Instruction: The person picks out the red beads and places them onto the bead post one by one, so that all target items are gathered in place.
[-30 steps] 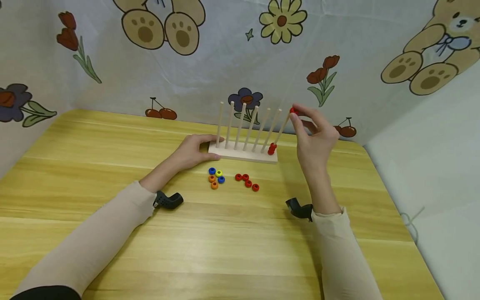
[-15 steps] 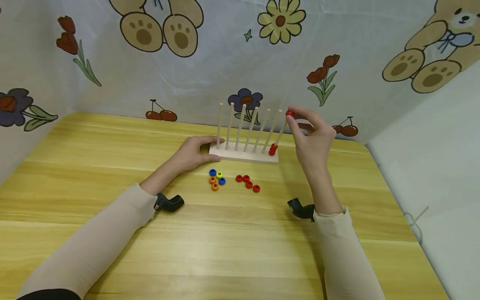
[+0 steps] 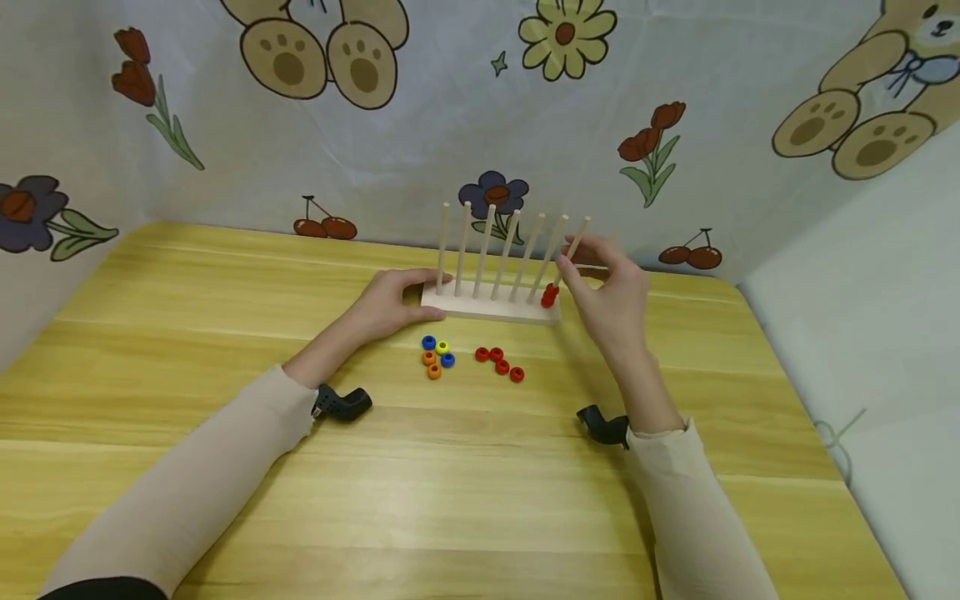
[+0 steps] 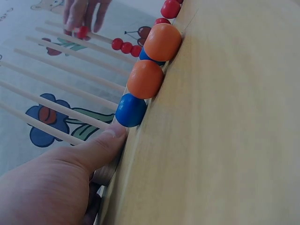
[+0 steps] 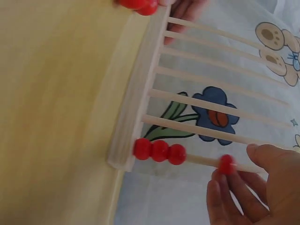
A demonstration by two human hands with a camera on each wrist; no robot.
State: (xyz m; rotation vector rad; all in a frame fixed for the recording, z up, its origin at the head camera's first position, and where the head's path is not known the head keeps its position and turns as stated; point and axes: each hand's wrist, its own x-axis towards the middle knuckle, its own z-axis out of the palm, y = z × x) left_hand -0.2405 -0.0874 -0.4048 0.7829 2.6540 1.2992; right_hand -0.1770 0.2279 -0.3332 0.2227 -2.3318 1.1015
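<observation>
My left hand [image 3: 386, 302] grips the left end of a pale wooden peg stand [image 3: 491, 307], thumb in front and fingers behind. In the left wrist view the thumb lies along the base's near edge. Three red beads [image 5: 160, 150] sit stacked at the bottom of the rightmost peg [image 5: 201, 160]. Partway up that same peg is another red bead [image 5: 227, 164], blurred. My right hand [image 3: 611, 300] is around the peg at that bead, its thumb standing apart from the bead and its fingertips right beside it in the right wrist view.
In front of the stand lie several loose red beads [image 3: 502, 367] and a cluster of orange beads [image 3: 429, 358], blue beads [image 3: 447, 360] and a yellow bead [image 3: 442, 347]. The wooden table [image 3: 420, 500] meets a patterned cloth [image 3: 420, 150] behind.
My right hand has moved down from the rightmost peg's tip, and the red bead it pinched is now lower on that peg. My left hand keeps its grip on the stand.
</observation>
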